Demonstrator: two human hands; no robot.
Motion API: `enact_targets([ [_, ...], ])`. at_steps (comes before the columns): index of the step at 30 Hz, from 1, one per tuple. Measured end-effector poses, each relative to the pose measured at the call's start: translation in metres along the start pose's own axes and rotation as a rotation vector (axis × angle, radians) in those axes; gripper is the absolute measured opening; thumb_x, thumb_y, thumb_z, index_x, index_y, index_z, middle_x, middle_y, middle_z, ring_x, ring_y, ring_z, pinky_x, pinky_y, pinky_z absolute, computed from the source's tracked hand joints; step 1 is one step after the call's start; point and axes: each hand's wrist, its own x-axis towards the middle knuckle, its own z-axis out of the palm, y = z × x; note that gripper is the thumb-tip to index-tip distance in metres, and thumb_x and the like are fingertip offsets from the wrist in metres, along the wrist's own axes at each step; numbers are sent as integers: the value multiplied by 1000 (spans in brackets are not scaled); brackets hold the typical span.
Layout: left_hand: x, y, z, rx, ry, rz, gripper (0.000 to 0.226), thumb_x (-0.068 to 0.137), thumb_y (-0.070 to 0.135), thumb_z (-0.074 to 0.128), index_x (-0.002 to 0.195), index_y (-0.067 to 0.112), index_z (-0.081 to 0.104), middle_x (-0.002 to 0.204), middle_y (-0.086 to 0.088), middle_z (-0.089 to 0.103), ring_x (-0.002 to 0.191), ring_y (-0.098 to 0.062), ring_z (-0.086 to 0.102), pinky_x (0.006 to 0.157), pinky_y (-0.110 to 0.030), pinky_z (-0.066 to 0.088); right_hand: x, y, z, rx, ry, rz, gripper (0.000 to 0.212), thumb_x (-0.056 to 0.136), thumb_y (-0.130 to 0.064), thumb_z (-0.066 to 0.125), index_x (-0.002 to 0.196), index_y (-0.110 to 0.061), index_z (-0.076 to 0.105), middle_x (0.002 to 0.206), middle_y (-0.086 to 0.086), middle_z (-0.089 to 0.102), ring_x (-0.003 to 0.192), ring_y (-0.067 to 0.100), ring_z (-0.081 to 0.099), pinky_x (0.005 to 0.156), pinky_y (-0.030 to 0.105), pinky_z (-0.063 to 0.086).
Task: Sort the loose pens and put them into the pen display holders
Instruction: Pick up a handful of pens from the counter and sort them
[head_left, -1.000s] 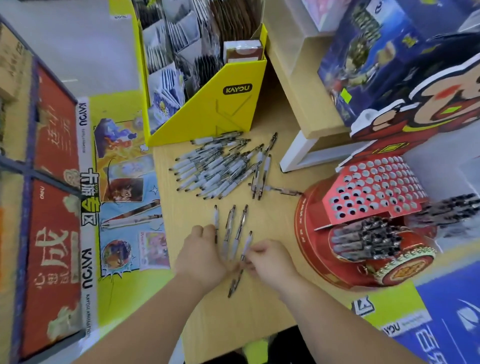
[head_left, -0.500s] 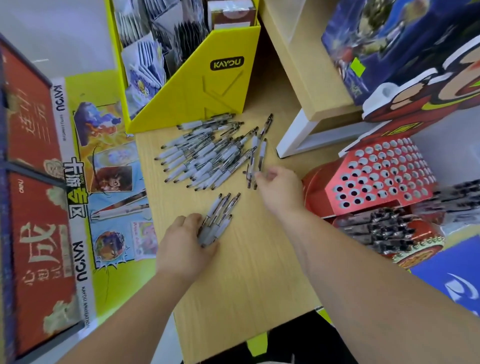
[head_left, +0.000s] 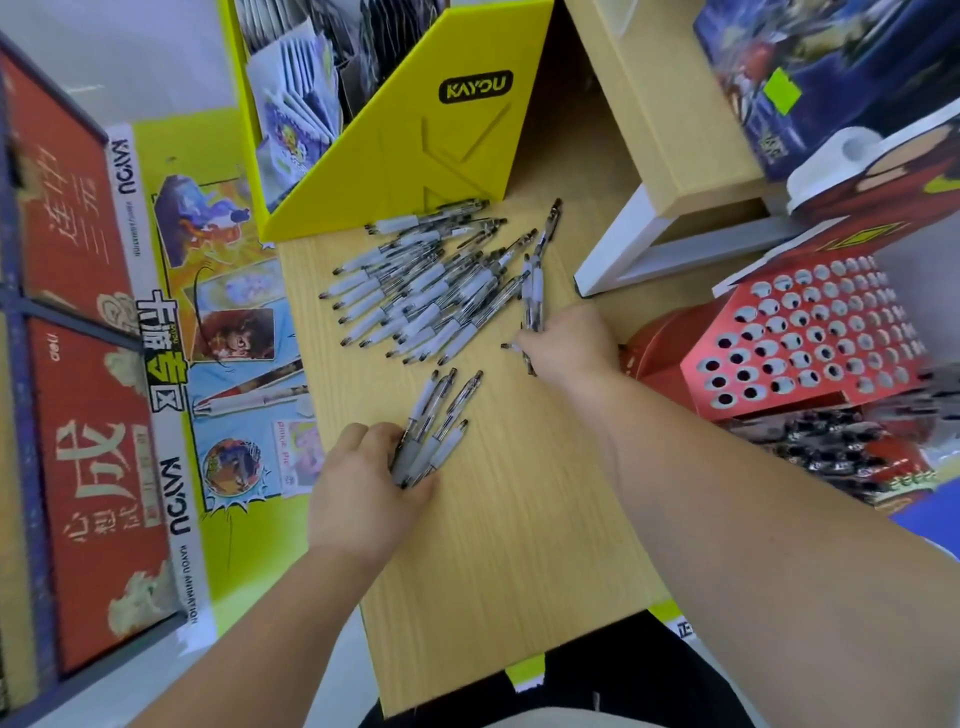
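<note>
A pile of loose pens (head_left: 426, 291) with white grips lies on the wooden tabletop (head_left: 519, 545) below a yellow box. My left hand (head_left: 363, 493) holds a small bundle of pens (head_left: 436, 431) fanned out on the table. My right hand (head_left: 569, 345) reaches to the pile's right edge and pinches a couple of pens (head_left: 534, 296) there. The red pen display holder (head_left: 800, 338) with rows of round holes stands to the right, with dark pens (head_left: 831, 447) stored in its lower tier.
A yellow KAYOU card box (head_left: 415, 140) stands behind the pile. A wooden shelf with a white bracket (head_left: 660, 171) rises at the back right. Printed display boards (head_left: 171, 364) lie left of the table. The table's near edge is at my body.
The scattered pens near me have been gathered into a bundle under my left hand. My right hand moved from that bundle up to the right edge of the big pile and took hold of pens there.
</note>
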Motion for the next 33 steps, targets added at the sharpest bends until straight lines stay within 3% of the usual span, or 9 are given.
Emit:
enact_targets([
  [5,-1,1,0,-8,-10,-8,55,77,44,83,123,21,63,108,5,56,94,-18,59,77,-32,52,-43,27,10,150,-16,-10,46,85,-29,72,49,-13,50,42,-4,47,36,11,39,44,24,27],
  [8,-3,2,0,-2,-25,-17,60,77,46,82,126,21,61,111,3,59,94,-19,61,77,-31,51,-77,48,15,196,-60,9,33,84,-32,71,63,-8,65,46,-5,58,38,10,46,44,26,36],
  [14,-13,2,9,-39,-41,-44,65,75,46,82,130,24,56,106,5,60,86,-15,56,72,-29,47,-124,76,34,48,-198,-36,26,82,-37,72,71,-14,70,59,0,66,50,12,60,52,33,48],
  [19,-21,4,11,-88,-39,-52,60,77,46,81,128,22,58,87,9,59,77,-12,58,65,-30,46,-128,69,46,-58,-325,-148,46,86,-49,69,62,-12,57,54,0,53,49,16,46,49,31,35],
  [21,-21,4,10,-105,-32,-60,53,81,45,77,125,21,60,83,12,55,74,-6,53,63,-29,41,-117,63,37,-117,-253,-209,42,91,-53,61,70,-17,64,64,-3,62,57,13,56,53,30,42],
  [25,-22,4,8,-125,-54,-71,49,88,43,73,128,18,59,88,5,55,78,-14,53,65,-31,43,-76,45,7,-182,100,-397,18,99,-20,56,110,-11,68,110,5,59,94,23,58,77,32,45],
  [27,-22,5,7,-138,-53,-76,50,88,43,73,129,18,59,93,4,55,81,-15,54,68,-32,45,-54,38,0,-352,94,-412,38,95,-4,53,132,-7,58,132,11,54,120,30,51,98,36,44],
  [29,-23,6,6,-145,-48,-76,52,88,43,73,131,17,59,98,3,55,83,-14,54,70,-30,46,-41,33,-2,-509,44,-378,46,90,5,50,134,-7,57,135,12,51,124,32,47,104,38,40],
  [33,-20,5,4,-150,-56,-66,55,88,43,73,134,17,57,108,0,55,89,-15,54,76,-29,47,-29,29,-4,-640,57,-392,37,88,5,48,117,-12,64,121,9,55,113,31,50,96,42,44],
])
